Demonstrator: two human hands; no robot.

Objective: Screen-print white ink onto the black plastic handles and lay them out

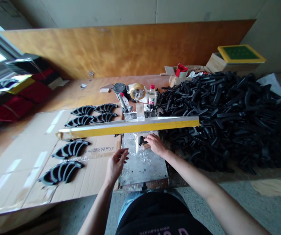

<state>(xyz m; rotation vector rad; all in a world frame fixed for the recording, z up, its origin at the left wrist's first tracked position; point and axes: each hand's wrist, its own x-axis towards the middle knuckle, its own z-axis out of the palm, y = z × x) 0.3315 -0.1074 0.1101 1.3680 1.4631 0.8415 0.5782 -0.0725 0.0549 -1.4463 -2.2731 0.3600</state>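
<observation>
My right hand (155, 144) rests fingers-down on a small black plastic part (142, 140) lying on the foil-covered plate (142, 163) under the raised yellow-edged screen frame (128, 126). The fingers curl over the part's right end. My left hand (116, 163) hovers at the plate's left edge, fingers apart, holding nothing. Curved black ribbed parts (70, 148) lie spread on the cardboard sheet (18, 169) to the left.
A big heap of black plastic parts (228, 114) fills the table's right side. Behind the frame stand a tape roll (137, 91), a small bottle (152, 95) and a toggle clamp (122, 99). A yellow-framed green screen (240, 54) sits at the back right.
</observation>
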